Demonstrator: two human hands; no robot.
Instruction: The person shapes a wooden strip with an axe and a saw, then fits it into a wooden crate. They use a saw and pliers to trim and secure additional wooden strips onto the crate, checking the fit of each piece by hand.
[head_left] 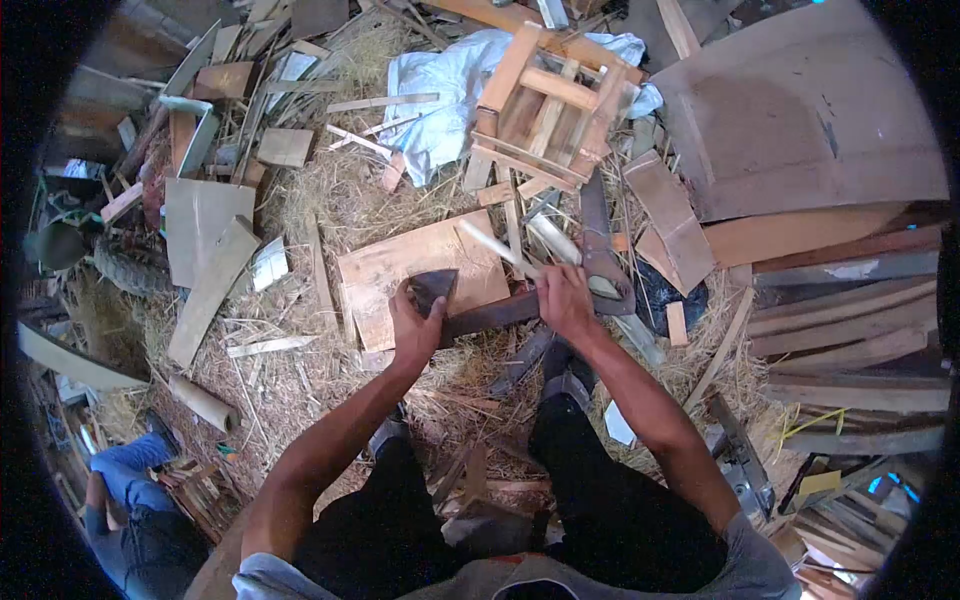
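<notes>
My left hand [416, 325] is closed around a dark, pointed flat piece [434, 287], thumb and fingers on its edges, over the left part of a pale wooden board [380, 265]. Farther right, my right hand [567, 300] is curled shut at the end of a light stick [488, 243] that slants up and left over the board. Beneath the right hand runs a dark flat bar [490, 318], reaching left toward my left wrist. I cannot tell whether the right fingers grip the stick or the bar.
A small wooden stool-like frame [540, 100] stands beyond the board, by a pale blue plastic sheet [430, 105]. Straw and wood offcuts cover the ground. Stacked planks [850, 335] and a large brown panel [800, 110] lie at right. Another person [140, 510] is at lower left.
</notes>
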